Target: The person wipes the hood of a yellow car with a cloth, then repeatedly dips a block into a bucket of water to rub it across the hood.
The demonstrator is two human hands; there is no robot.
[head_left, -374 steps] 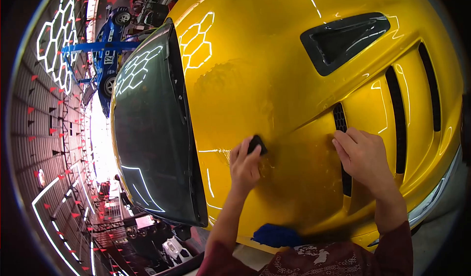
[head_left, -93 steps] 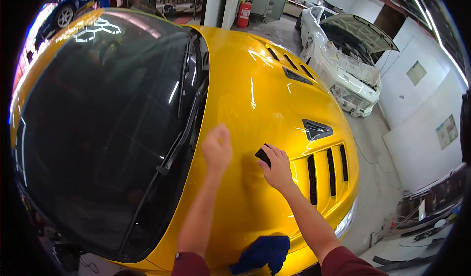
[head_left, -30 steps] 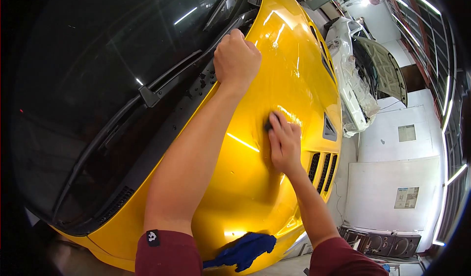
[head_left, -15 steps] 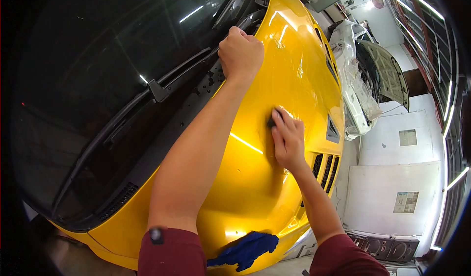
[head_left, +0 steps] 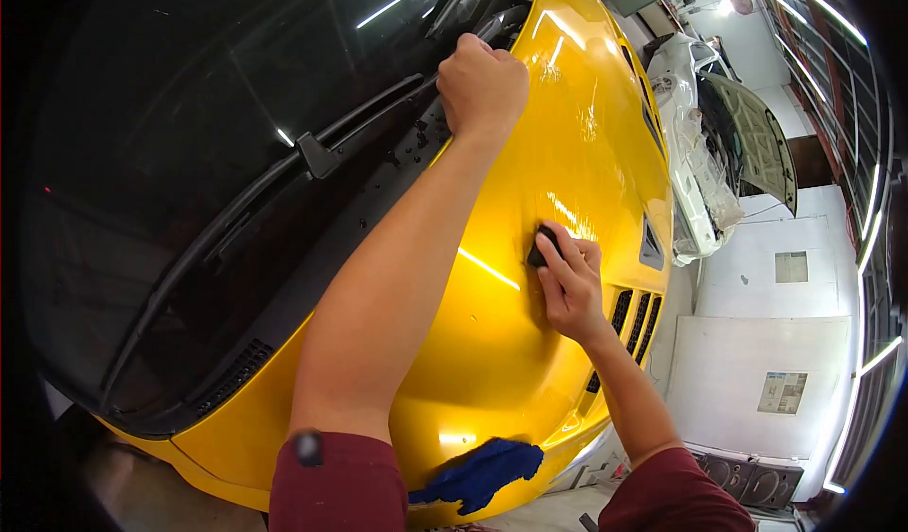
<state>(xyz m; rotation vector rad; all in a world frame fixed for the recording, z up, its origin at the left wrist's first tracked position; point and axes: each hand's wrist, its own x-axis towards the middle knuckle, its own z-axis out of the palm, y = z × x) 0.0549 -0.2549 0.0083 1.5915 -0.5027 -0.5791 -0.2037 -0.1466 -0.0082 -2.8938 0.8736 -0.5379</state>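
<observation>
Yellow hood (head_left: 492,352): glossy surface under both arms, bright light streaks along it, one small mark left of the right forearm.
Blue cloth (head_left: 482,475): crumpled, lying on the near edge of the hood, between the sleeves.
Sleeves: dark red on both arms; left sleeve (head_left: 340,489) has a small black tag (head_left: 307,447), blurred. Right sleeve (head_left: 676,494) at bottom right.
Right hand (head_left: 575,291): over the middle of the hood, fingers close together and clamped on the black block.
Black block (head_left: 542,248): small, dark, at the hood surface under the right fingertips; partly covered by the fingers.
Left hand (head_left: 484,83): fist, fingers curled in together, at the hood edge beside the windshield base. Can't tell if anything is inside, or if it touches the paint.
Windshield (head_left: 189,106): dark glass, fills upper left, light reflections on it.
Wiper (head_left: 317,156): black, lying along the base of the glass, left of the left forearm.
Black cowl (head_left: 378,182): strip between glass and hood, droplets on it.
Slotted vents (head_left: 636,324): dark, in the hood, right of the right hand; triangular vent (head_left: 652,245) farther along.
White car (head_left: 686,154): beyond the yellow one, its raised hood (head_left: 757,144) up, wrinkled covering on the front.
White wall (head_left: 757,343): far right, printed sheet (head_left: 783,392) on it.
Tube lights (head_left: 872,220): lit, along the dark framework at far right.
</observation>
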